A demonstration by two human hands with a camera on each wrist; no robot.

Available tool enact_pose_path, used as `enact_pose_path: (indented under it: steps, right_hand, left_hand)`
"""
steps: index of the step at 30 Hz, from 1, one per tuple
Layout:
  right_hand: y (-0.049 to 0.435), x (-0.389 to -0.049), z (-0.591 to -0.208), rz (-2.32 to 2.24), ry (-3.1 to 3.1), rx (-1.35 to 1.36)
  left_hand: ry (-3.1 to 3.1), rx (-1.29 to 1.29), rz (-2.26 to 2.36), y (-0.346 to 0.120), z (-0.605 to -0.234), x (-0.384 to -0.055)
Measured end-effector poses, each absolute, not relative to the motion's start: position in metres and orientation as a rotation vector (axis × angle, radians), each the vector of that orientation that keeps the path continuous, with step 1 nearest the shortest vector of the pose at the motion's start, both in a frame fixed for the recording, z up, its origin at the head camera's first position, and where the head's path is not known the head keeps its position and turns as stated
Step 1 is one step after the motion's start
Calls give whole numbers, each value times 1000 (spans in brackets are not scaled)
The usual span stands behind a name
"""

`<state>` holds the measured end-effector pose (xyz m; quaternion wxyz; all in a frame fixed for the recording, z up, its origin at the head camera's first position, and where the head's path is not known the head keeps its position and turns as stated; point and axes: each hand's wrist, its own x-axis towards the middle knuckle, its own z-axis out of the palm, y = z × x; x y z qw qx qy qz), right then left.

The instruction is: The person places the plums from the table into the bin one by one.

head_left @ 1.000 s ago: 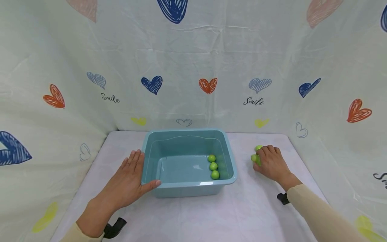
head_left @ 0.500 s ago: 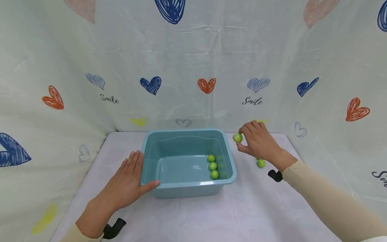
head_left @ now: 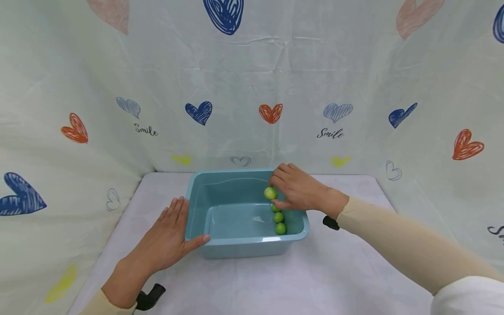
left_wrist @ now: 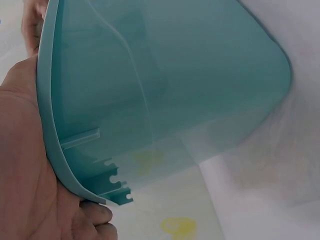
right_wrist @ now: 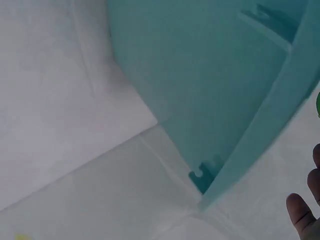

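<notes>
A light blue plastic basin (head_left: 240, 249) stands on the table. My right hand (head_left: 297, 189) is over its right part and pinches a lime-like small round green fruit (head_left: 270, 193) between thumb and fingers. Below, several similar green fruits (head_left: 278, 218) lie in a row along the basin's right side; my hand partly covers the farthest one. My left hand (head_left: 163, 238) rests on the basin's left rim, fingers straight and thumb over the front corner. The left wrist view shows this palm (left_wrist: 25, 150) against the rim. In the right wrist view, only fingertips (right_wrist: 299, 210) and a sliver of green show.
A white cloth (head_left: 252, 284) covers the table. Behind and at both sides hangs a pale sheet (head_left: 236, 74) printed with hearts. The right forearm (head_left: 393, 236) crosses the table's right side and hides part of it.
My right hand gripped green fruit at the table's right, lifted one, and carried it left over the basin. Fruit seen there earlier is now behind the forearm. The left hand stays put.
</notes>
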<state>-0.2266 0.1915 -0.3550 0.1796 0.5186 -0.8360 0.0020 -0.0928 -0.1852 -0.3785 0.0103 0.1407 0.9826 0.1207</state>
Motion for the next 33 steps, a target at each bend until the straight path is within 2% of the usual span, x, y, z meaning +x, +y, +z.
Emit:
enact_pose_path:
  steps: [10, 33]
  right_hand:
    - [174, -223, -381, -20, -2368, 1544]
    - [159, -221, -396, -43, -2437, 1523]
  left_hand:
    - [3066, 428, 370, -186, -381, -95]
    - [3046, 439, 386, -188, -380, -95]
